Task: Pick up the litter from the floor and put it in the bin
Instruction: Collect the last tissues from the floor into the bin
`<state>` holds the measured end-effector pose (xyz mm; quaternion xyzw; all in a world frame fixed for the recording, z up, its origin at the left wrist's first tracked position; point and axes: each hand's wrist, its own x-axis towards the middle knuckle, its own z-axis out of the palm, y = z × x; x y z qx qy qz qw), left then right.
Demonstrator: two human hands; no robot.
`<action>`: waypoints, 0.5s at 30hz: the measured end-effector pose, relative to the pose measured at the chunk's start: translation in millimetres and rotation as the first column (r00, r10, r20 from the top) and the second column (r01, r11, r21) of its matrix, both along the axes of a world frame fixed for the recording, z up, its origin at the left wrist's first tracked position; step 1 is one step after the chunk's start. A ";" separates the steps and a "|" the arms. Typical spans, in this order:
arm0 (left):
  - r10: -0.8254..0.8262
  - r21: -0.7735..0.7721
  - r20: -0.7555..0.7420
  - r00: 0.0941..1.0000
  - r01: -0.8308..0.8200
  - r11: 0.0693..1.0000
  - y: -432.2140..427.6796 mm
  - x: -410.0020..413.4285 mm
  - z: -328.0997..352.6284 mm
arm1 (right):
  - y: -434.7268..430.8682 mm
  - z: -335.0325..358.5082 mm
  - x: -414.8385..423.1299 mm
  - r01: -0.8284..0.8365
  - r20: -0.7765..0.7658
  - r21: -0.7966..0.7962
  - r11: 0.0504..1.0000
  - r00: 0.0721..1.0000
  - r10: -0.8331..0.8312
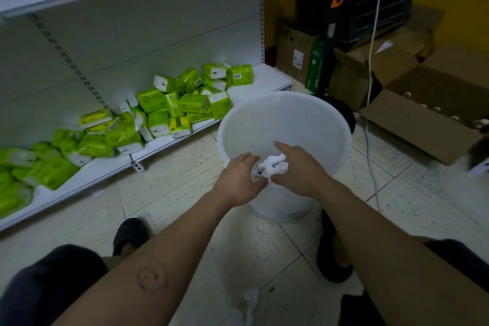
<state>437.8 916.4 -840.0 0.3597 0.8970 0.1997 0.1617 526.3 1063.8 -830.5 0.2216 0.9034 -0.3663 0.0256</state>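
A white plastic bin stands on the tiled floor in front of me. Both hands reach over its near rim. Between them is a crumpled white paper wad, held above the bin's opening. My left hand cups it from the left with curled fingers. My right hand grips it from the right, index finger stretched out. Another crumpled white piece of litter lies on the floor close to me, between my knees.
A low white shelf on the left holds several green tissue packs. Open cardboard boxes and a black crate sit at the right. A white cable trails across the floor right of the bin. My dark slippers flank the bin.
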 end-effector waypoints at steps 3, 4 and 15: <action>0.034 0.021 -0.032 0.999 -0.034 0.999 -19.9 8.4 2.7 | -36.4 4.7 4.8 -0.034 -0.048 0.021 0.999 0.998 0.035; 0.053 0.018 -0.031 0.998 -0.052 0.998 -28.2 11.1 2.6 | -48.6 5.0 6.7 -0.049 -0.076 0.051 0.997 0.996 0.053; 0.210 -0.230 0.195 0.958 -0.164 0.959 -138.1 51.4 -62.1 | -122.4 -57.6 38.1 -0.243 0.341 0.086 0.966 0.918 0.201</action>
